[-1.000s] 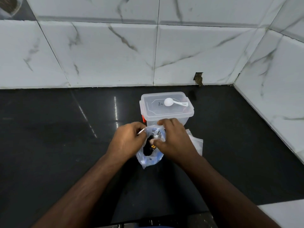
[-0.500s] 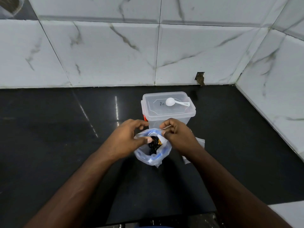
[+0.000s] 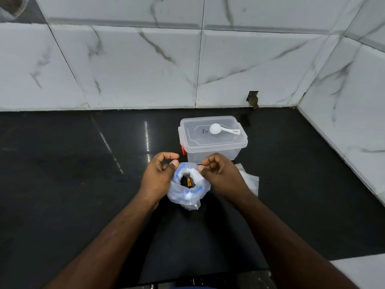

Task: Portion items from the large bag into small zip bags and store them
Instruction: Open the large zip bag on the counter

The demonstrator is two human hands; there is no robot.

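Left hand (image 3: 158, 176) and right hand (image 3: 219, 174) pinch large bag (image 3: 187, 192) rim, mouth spread open on counter (image 3: 83, 174). Dark items (image 3: 186, 181) inside. Small zip bags (image 3: 249, 181) unfilled beside; container (image 3: 212, 140) lidded. Portioning not begun.

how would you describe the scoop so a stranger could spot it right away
On the black counter near the tiled corner stands a clear plastic box with its lid on. The small white scoop lies on that lid, the only solid white thing there.

Bright, even light; glare streaks on the black countertop (image 3: 145, 130) (wide-angle bending at edges); sharp focus.
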